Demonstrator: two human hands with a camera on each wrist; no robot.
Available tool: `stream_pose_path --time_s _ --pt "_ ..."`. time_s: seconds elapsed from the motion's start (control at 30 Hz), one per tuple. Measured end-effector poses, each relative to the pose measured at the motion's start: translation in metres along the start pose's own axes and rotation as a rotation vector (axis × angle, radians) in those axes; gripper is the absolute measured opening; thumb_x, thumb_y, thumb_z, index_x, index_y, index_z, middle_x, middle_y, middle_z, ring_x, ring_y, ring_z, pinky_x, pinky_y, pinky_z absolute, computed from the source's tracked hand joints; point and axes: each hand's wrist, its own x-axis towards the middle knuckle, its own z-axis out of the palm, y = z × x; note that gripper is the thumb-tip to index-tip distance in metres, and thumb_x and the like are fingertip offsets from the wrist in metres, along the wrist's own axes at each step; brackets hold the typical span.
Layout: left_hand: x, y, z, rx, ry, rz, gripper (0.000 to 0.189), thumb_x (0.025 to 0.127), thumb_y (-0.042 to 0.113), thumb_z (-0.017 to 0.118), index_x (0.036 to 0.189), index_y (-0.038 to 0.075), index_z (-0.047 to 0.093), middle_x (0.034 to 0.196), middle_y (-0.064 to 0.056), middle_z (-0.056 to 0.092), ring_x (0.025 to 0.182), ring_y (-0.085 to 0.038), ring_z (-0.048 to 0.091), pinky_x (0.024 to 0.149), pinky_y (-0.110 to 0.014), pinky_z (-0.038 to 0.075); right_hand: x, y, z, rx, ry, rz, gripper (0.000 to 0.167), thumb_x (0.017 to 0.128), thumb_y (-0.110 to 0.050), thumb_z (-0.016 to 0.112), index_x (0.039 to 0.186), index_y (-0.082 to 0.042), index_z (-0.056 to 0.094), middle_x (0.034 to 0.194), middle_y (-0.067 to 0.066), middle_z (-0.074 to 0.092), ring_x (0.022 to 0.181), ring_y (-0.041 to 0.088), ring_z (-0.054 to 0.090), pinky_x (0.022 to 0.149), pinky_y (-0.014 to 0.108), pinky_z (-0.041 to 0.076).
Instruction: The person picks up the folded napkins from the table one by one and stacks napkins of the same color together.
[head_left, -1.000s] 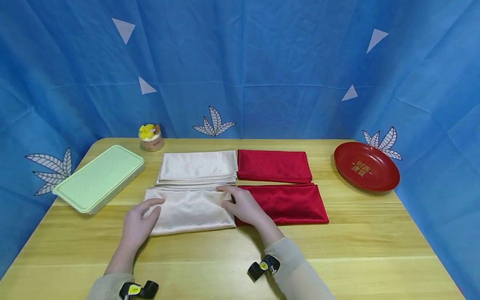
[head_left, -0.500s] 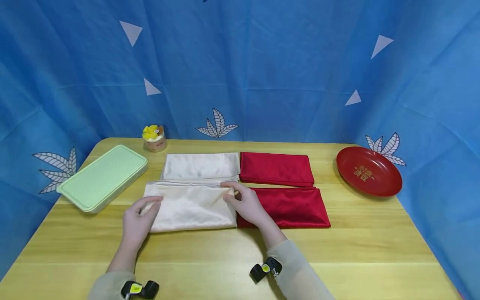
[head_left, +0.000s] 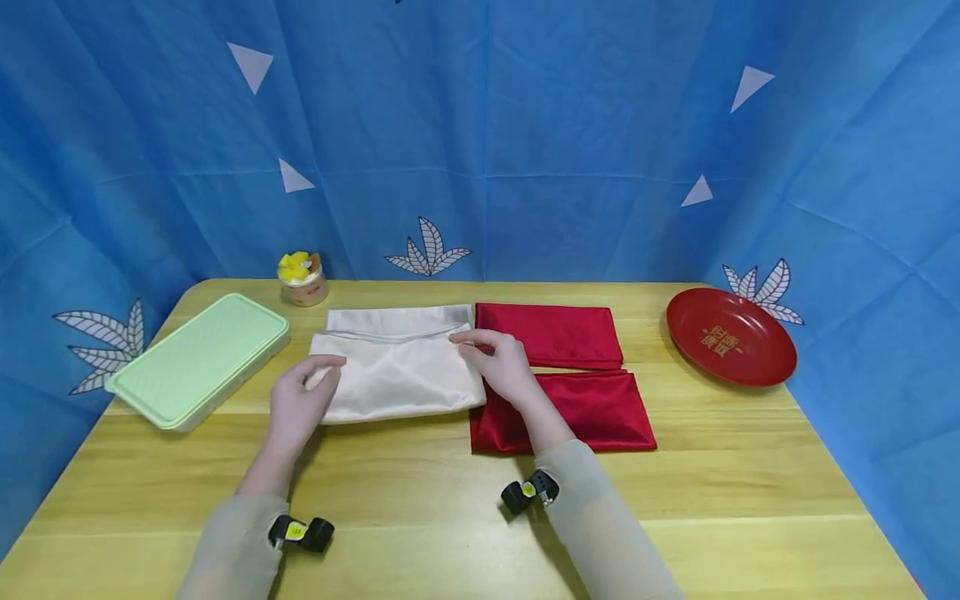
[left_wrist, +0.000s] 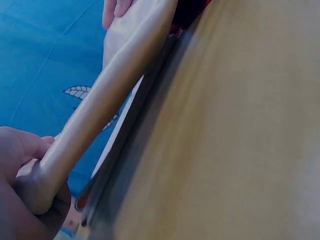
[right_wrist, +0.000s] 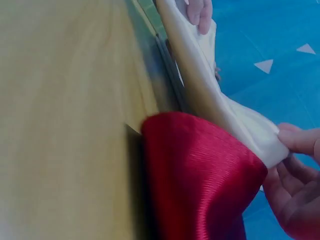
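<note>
A folded cream satin cloth (head_left: 397, 379) hangs between both hands, raised off the table. My left hand (head_left: 300, 404) pinches its left end, thumb and fingers on either side of the fold, as the left wrist view shows. At the far right corner, my right hand (head_left: 504, 367) pinches the cloth between thumb and fingers. Behind it lies a second folded cream cloth (head_left: 401, 319), partly covered by the held one in the head view. The front red satin cloth (head_left: 596, 408) lies under my right wrist; its left edge (right_wrist: 200, 175) bulges up beside the cream cloth.
Another folded red cloth (head_left: 555, 333) lies behind the front red one. On the left are a pale green lidded box (head_left: 198, 358) and a small cup with yellow decoration (head_left: 303, 279). A red plate (head_left: 731, 337) stands at the right edge of the wooden table (head_left: 420, 517).
Both hands have lifted the front cream cloth and carried it away from me, over the near part of the rear cream cloth. Bare wood now shows where it lay.
</note>
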Motion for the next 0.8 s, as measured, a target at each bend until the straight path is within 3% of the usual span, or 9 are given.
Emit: stream_pose_path --time_s 0.17,0.27,0.3,0.43,0.5,0.53,0.67,0.8 --pt "0.016 0.009 0.004 0.065 -0.002 0.035 0.019 0.092 0.013 0.059 0.105 0.004 0.07 0.119 -0.015 0.063 0.117 -0.028 0.052 0.1 -0.051 0.037 0.014 -0.002 -0.001 -0.056 0.05 0.047 0.019 0.091 -0.013 0.063 0.107 -0.015 0.072 0.1 0.002 0.068 0.088 0.018 0.061 0.075 0.032 0.05" --pt "0.027 0.011 0.004 0.094 0.005 0.039 0.02 0.092 0.014 0.058 0.106 0.006 0.07 0.11 -0.015 0.066 0.091 -0.028 0.058 0.087 -0.047 0.044 0.024 -0.005 0.0 -0.092 0.079 0.066 0.019 0.091 -0.013 0.062 0.107 -0.014 0.072 0.099 0.002 0.067 0.085 0.018 0.059 0.072 0.03 0.049" --pt "0.031 0.011 0.004 0.087 0.005 0.043 0.02 0.092 0.013 0.058 0.106 0.006 0.07 0.108 -0.015 0.066 0.089 -0.026 0.056 0.086 -0.046 0.044 0.027 -0.006 0.001 -0.102 0.087 0.07 0.02 0.091 -0.012 0.062 0.108 -0.014 0.071 0.099 0.002 0.066 0.084 0.018 0.057 0.071 0.03 0.048" --pt "0.045 0.01 0.003 0.04 -0.012 0.056 0.02 0.092 0.009 0.057 0.107 0.002 0.069 0.11 -0.016 0.065 0.1 -0.028 0.057 0.093 -0.047 0.042 0.039 -0.009 0.004 -0.127 0.107 0.09 0.023 0.091 -0.01 0.06 0.111 -0.013 0.07 0.099 0.006 0.062 0.075 0.017 0.047 0.065 0.028 0.041" --pt "0.052 0.008 0.003 0.03 -0.029 0.054 0.021 0.091 0.007 0.056 0.107 0.0 0.068 0.119 -0.017 0.062 0.122 -0.028 0.048 0.103 -0.049 0.035 0.043 -0.01 0.004 -0.119 0.104 0.1 0.024 0.091 -0.008 0.058 0.113 -0.011 0.069 0.101 0.008 0.061 0.067 0.018 0.042 0.061 0.028 0.038" --pt "0.054 0.008 0.003 0.032 -0.039 0.046 0.021 0.091 0.006 0.056 0.107 0.0 0.068 0.122 -0.017 0.061 0.124 -0.03 0.046 0.104 -0.05 0.034 0.045 -0.011 0.005 -0.116 0.101 0.108 0.025 0.091 -0.007 0.058 0.113 -0.011 0.068 0.104 0.008 0.061 0.065 0.018 0.041 0.06 0.028 0.037" --pt "0.063 0.005 0.006 0.067 -0.07 0.012 0.023 0.091 0.007 0.055 0.109 0.0 0.066 0.128 -0.018 0.057 0.128 -0.034 0.042 0.105 -0.051 0.032 0.049 -0.013 0.006 -0.12 0.08 0.14 0.029 0.091 -0.005 0.057 0.118 -0.01 0.066 0.116 0.009 0.06 0.065 0.018 0.041 0.058 0.027 0.036" --pt "0.068 0.006 0.007 0.12 -0.072 0.004 0.026 0.089 0.006 0.054 0.111 0.0 0.066 0.131 -0.019 0.055 0.127 -0.036 0.043 0.103 -0.051 0.034 0.052 -0.012 0.007 -0.143 0.068 0.149 0.031 0.091 -0.003 0.056 0.121 -0.009 0.064 0.12 0.011 0.059 0.077 0.019 0.049 0.061 0.026 0.039"
